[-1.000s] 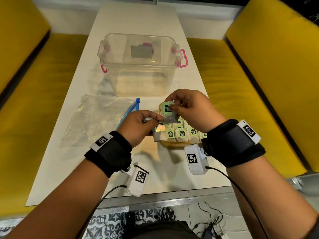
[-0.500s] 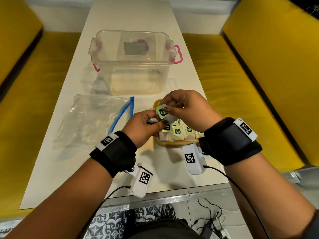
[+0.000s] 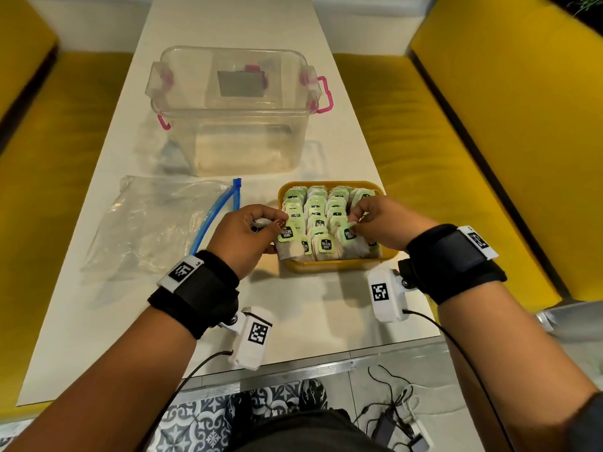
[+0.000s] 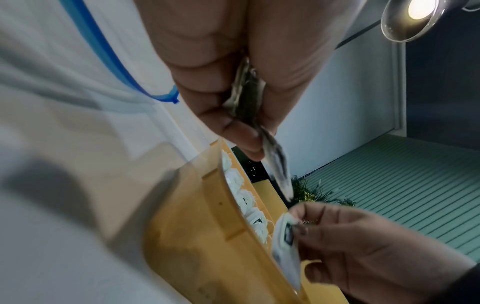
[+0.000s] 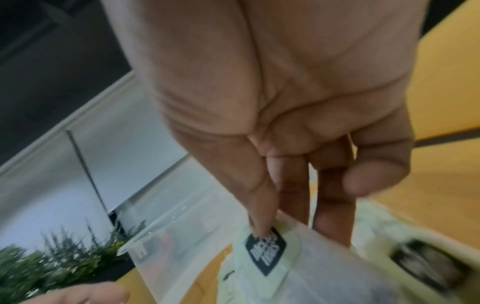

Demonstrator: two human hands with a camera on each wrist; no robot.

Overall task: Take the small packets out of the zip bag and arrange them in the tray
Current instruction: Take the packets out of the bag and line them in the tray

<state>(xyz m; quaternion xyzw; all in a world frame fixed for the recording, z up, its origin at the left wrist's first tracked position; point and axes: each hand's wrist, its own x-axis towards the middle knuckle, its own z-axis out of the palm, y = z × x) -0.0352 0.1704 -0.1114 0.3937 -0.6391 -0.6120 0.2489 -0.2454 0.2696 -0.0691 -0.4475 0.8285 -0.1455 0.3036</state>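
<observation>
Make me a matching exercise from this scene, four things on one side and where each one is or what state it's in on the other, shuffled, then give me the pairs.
Things:
1. zip bag
2. yellow tray
3. clear storage box
4. left hand

States:
A. pinching a tea packet at the tray's left edge
B. at the table's far end
C. lying flat, left of the tray
D. filled with rows of green-tagged packets

Pairs: 1-C, 2-D, 3-B, 4-A
</observation>
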